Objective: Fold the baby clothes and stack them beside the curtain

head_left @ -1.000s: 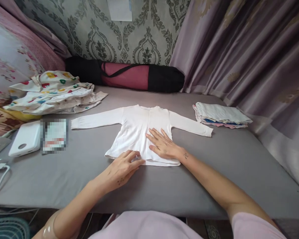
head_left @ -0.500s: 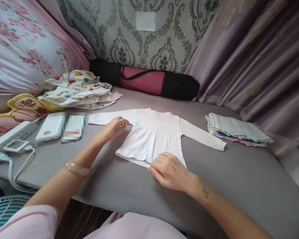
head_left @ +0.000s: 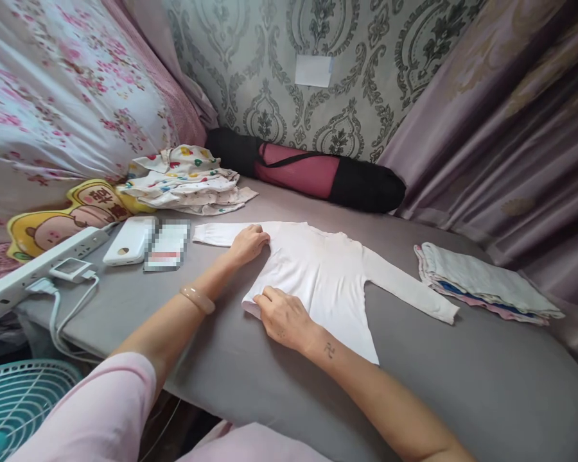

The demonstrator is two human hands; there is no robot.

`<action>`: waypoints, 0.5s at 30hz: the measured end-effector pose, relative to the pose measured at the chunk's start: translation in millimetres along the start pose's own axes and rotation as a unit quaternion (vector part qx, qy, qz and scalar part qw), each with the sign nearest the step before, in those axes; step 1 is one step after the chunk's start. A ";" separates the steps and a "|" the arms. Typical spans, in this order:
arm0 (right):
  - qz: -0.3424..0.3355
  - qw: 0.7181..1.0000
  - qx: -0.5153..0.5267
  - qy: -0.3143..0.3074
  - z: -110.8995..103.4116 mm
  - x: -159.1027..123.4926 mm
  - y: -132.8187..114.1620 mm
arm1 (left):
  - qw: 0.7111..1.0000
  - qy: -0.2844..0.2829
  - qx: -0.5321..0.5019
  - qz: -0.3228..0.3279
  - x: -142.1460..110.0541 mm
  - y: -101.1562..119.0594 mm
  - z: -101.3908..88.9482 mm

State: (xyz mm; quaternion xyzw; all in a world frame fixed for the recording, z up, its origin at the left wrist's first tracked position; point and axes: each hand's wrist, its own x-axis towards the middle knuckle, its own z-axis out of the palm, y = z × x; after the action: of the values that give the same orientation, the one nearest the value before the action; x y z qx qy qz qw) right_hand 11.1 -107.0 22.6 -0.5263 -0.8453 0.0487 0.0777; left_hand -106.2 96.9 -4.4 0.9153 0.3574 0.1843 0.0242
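A small white long-sleeved shirt [head_left: 325, 276] lies spread on the grey sheet, its neckline away from me and its sleeves out to both sides. My left hand [head_left: 251, 244] pinches the shirt at the left underarm, where the sleeve meets the body. My right hand [head_left: 285, 314] is closed on the hem near its left bottom corner, hiding part of that edge. The right sleeve stretches out toward a stack of folded clothes [head_left: 486, 282].
A crumpled patterned garment [head_left: 185, 183] lies at back left, beside a yellow cushion [head_left: 60, 224]. A power strip [head_left: 38, 276], white power bank [head_left: 131, 240] and blurred packet [head_left: 167, 245] sit left. Behind is a long black-and-red bag [head_left: 298, 170]; a teal fan [head_left: 24, 410] stands lower left.
My right hand has shifted left along the hem to the left corner. My left hand has closed on the underarm. The view has turned, so the scene sits further right and lower.
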 end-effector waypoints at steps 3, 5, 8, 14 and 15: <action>-0.012 0.999 0.053 -0.003 -1.9 -2.0 4.1 | 0.999 0.030 0.011 -0.013 3.6 -4.2 2.3; -0.022 0.993 0.116 -0.007 -5.0 -3.8 7.5 | 0.999 0.029 0.013 -0.015 4.9 -7.0 5.2; -0.050 0.973 0.224 -0.036 -12.9 -4.1 14.7 | 1.000 0.022 -0.002 -0.017 3.8 -10.0 9.7; -0.059 0.874 0.430 -0.217 -28.5 21.9 49.7 | 0.997 0.047 -0.043 -0.036 -3.5 -13.5 17.3; -0.027 0.883 0.428 -0.191 -27.9 29.7 58.8 | 0.997 0.052 -0.046 -0.038 -4.1 -13.9 18.2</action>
State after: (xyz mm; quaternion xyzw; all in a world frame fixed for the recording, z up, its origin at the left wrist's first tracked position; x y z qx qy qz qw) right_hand 55.2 -54.3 42.8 -0.3991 -0.7546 0.5035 0.1335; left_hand -111.6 106.1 -25.2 0.8880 0.3838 0.2472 0.0546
